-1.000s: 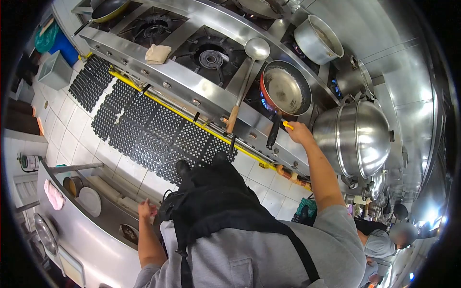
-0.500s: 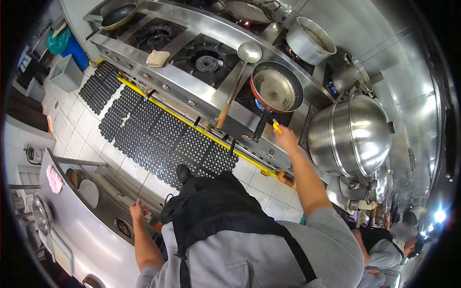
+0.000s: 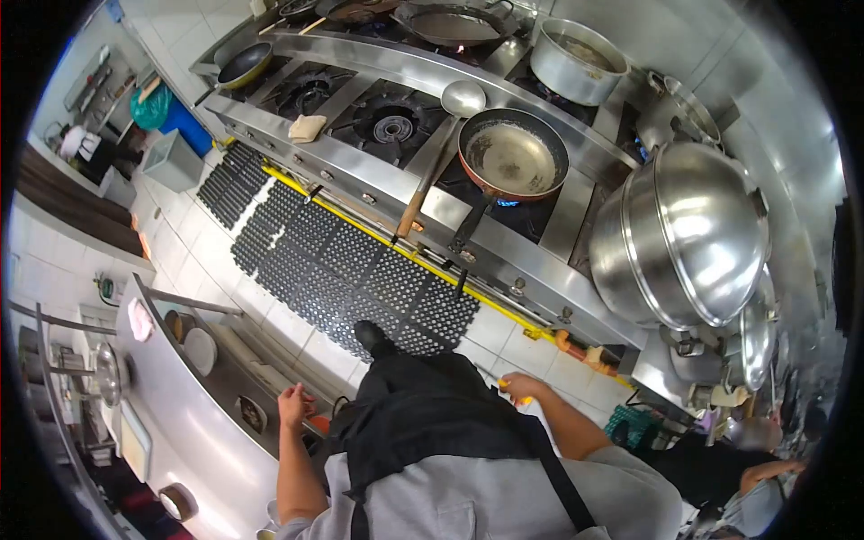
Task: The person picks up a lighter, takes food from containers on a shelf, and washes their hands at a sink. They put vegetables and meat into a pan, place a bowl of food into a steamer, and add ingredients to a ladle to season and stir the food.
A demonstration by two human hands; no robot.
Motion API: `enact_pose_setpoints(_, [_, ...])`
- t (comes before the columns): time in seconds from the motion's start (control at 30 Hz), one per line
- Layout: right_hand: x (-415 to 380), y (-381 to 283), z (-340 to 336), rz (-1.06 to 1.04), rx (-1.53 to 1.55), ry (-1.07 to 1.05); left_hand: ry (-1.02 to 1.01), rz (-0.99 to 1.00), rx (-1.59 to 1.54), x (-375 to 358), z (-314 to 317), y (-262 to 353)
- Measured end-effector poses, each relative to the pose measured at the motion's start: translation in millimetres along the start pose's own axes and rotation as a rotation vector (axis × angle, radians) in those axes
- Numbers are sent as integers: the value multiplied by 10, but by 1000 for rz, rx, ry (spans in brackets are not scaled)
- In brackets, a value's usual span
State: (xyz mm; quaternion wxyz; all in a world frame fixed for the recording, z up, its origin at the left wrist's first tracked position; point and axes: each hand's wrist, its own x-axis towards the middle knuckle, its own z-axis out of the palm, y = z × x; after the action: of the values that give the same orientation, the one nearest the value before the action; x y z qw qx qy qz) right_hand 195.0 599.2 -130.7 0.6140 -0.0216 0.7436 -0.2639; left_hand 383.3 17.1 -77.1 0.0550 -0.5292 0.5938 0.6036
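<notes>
My right hand is down near my apron at the right hip. It is closed around a slim yellow-handled tool, mostly hidden by the fingers, so I cannot make out its kind. My left hand hangs beside the steel counter, fingers loosely curled and apart, holding nothing. In front of me a red-sided frying pan with pale liquid sits over a blue flame, its black handle pointing toward me. Left of it a ladle with a wooden handle lies across the stove edge.
A large domed steel vessel stands right of the pan. Behind are a tall pot and a dark wok. A folded cloth lies on the stove front. A steel counter is at left. Another person is at far right.
My right hand has moved back from beside the pan handle to my hip, still holding the yellow-handled tool. My left hand rises slightly in view. The camera view has shifted.
</notes>
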Motion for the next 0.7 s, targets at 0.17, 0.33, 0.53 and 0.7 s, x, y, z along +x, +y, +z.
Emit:
enact_pose_setpoints(0.17, [-543,-900,-361,-360,816,62,63,233,133,56,-197,82])
enact_pose_setpoints(0.33, [-1312,-1630,-415,-616,1439,-176,714,600,822,-308,-836,353])
enact_pose_setpoints(0.53, [-1401,-1871,-230,-1053,1498,-1095,1060,332,1026,-702,-1444,-20])
enact_pose_setpoints(0.7, [-2008,-2515,-524,-992,343,133,1097,108,814,-786,-1456,-451])
